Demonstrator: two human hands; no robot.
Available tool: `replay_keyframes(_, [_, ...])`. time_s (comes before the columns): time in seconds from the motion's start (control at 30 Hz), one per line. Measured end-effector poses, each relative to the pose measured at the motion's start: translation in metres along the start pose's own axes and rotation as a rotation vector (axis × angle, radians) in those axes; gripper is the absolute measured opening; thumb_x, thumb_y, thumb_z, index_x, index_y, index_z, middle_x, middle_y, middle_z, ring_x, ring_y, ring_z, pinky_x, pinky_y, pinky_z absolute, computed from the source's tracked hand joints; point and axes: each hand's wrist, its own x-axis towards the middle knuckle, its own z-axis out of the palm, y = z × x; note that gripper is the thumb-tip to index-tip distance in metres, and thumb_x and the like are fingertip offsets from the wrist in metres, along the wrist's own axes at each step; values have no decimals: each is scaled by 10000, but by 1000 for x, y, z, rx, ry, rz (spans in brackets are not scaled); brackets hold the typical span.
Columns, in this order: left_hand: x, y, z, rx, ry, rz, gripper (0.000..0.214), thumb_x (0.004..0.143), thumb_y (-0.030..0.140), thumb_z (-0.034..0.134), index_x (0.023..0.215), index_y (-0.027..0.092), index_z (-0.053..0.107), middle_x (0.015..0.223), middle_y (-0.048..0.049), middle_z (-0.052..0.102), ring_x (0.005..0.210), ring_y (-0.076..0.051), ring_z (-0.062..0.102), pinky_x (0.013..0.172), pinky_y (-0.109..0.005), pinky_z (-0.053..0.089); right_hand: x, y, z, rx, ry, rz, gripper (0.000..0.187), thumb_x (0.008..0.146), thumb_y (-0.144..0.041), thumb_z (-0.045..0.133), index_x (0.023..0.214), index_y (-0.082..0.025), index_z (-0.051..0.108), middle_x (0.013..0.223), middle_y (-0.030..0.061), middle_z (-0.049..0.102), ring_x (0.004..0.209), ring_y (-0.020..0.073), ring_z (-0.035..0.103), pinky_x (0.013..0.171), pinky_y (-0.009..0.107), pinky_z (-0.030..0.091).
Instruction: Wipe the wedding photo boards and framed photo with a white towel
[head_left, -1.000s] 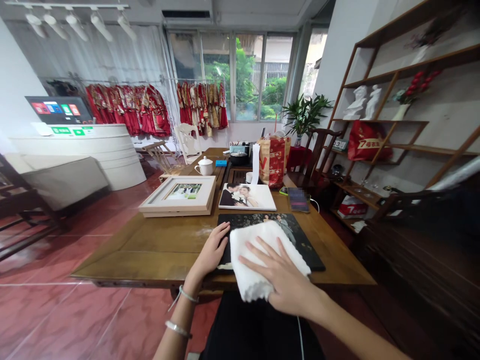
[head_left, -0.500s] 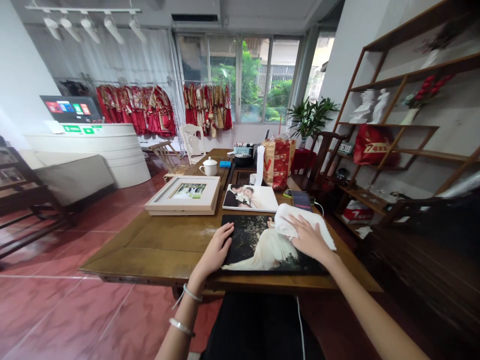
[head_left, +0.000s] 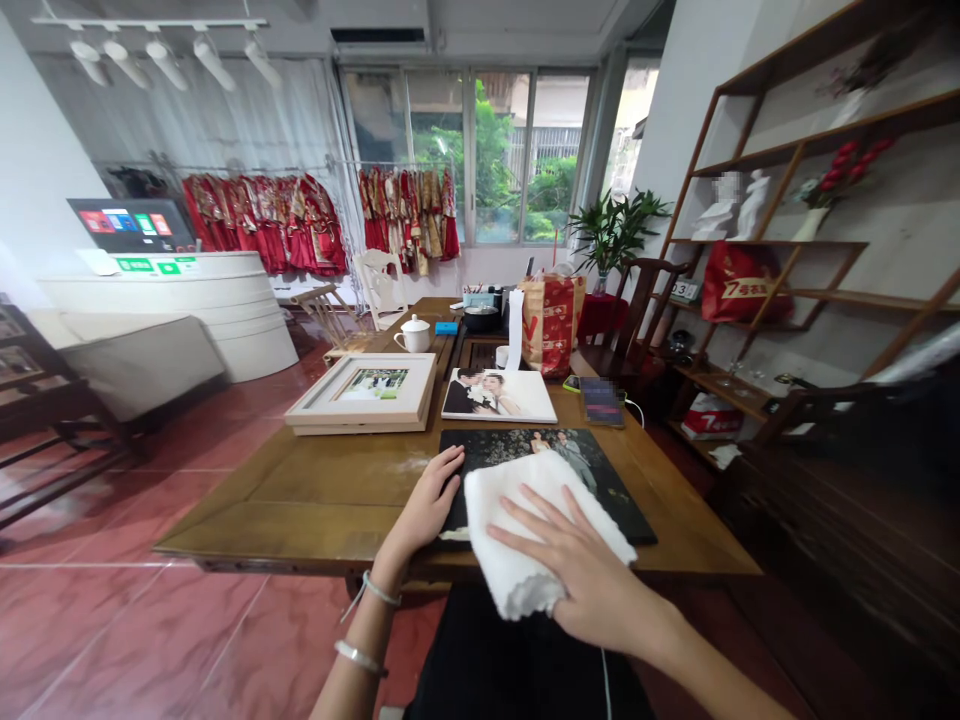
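A dark photo print (head_left: pixel 600 480) lies flat at the near edge of the wooden table (head_left: pixel 322 500). My right hand (head_left: pixel 577 570) presses a folded white cloth (head_left: pixel 525 520) onto the near part of the print, fingers spread flat over the cloth. My left hand (head_left: pixel 424 505) rests on the print's left edge, fingers flat and apart, holding it steady. The cloth hangs slightly over the table's front edge.
Behind the print lie a second wedding photo (head_left: pixel 496 395), a white framed picture (head_left: pixel 364 390) and a phone (head_left: pixel 600 400). Further back stand a red bag (head_left: pixel 551 320), a white teapot (head_left: pixel 414 333) and a tea tray. Shelves (head_left: pixel 787 250) line the right wall; chairs stand nearby.
My right hand has dragged the cloth from the print's far right corner back to its near edge. Half a second before that it had swept outward. The left hand has stayed put.
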Motion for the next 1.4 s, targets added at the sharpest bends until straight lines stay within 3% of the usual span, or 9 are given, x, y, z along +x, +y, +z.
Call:
replay_keyframes(0.17, [0,-5,2,-14,14,28,353,891,234,412,1224,215,529,1371,-75,464,1307,-186,373,1117,-421,254,-26,53,-7,-63,69,219,893,590,-61,386,1401,-407,242,1488,-84,218,1384,227,100,1063,605,-7])
replay_keyframes(0.33, [0,-6,2,-8,7,24,358,896,239,402,1231,199,522,1380,-90,451,1314,-192,361,1118,-428,249,8,89,-14,-114,130,499,745,703,-128,409,1399,-360,281,1495,-23,227,1375,304,111,1001,693,107])
replay_keyframes(0.47, [-1,-5,1,-6,10,31,357,896,245,407,1233,215,523,1379,-77,455,1311,-189,368,1116,-422,256,62,81,-17,-140,109,590,659,769,-217,432,1407,-307,290,1506,24,198,1362,374,75,940,757,71])
replay_keyframes(0.6, [-1,-5,1,-8,10,29,356,896,253,410,1231,217,527,1370,-72,467,1309,-189,373,1115,-415,261,82,48,-6,-125,96,413,730,713,-184,459,1412,-299,282,1510,23,184,1368,357,40,968,725,-13])
replay_keyframes(0.83, [0,-4,2,3,8,16,360,892,243,413,1231,204,529,1370,-80,466,1306,-193,376,1113,-419,264,7,6,8,-38,75,73,944,539,-68,419,1408,-386,233,1509,-74,155,1387,257,12,1054,606,-48])
replay_keyframes(1.03, [-1,-6,2,-4,18,29,355,896,241,412,1230,203,525,1368,-84,466,1303,-191,380,1112,-420,265,-32,59,-7,-50,91,243,879,601,-60,379,1397,-412,251,1483,-90,231,1382,250,94,1060,618,36])
replay_keyframes(1.2, [-1,-10,3,12,21,43,356,903,245,399,1239,213,513,1375,-80,457,1313,-188,363,1115,-428,257,6,100,-12,-151,172,559,722,717,-138,395,1401,-343,292,1490,-21,239,1370,326,122,1001,672,160])
replay_keyframes(1.3, [-1,-12,5,39,40,39,361,902,249,399,1245,213,506,1381,-86,447,1314,-194,363,1113,-435,260,47,96,-13,-215,151,662,639,781,-230,413,1406,-299,301,1499,26,220,1355,388,112,952,727,144])
replay_keyframes(1.4, [-1,-12,6,65,55,27,366,902,250,394,1249,204,504,1385,-97,439,1315,-203,361,1111,-440,264,79,73,-10,-202,113,620,640,793,-265,436,1414,-284,283,1508,41,190,1355,402,72,954,736,80])
